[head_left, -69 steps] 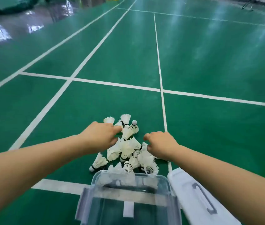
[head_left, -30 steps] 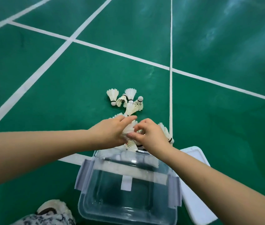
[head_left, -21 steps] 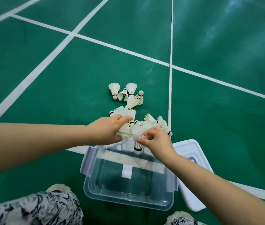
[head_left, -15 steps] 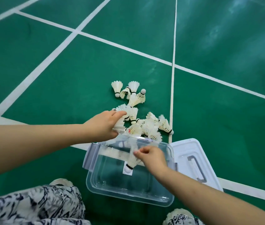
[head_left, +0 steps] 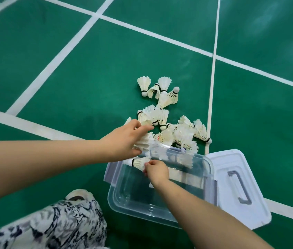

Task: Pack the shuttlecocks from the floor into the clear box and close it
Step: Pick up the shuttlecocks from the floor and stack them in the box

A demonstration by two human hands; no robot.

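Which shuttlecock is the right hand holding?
The shuttlecock over the clear box's far-left corner, pinched by its feathers, cork leftward; other shuttlecocks lie beyond the box.

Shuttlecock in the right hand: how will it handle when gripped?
Shuttlecock likely very light: the right hand pinches it by the feathers alone. Thin feathers probably crush under hard grip. Cone shape: may roll in an arc.

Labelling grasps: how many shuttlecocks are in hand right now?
2. Right hand pinches one shuttlecock above the clear box's far-left corner; left hand grips one beside the pile, and may hide more.
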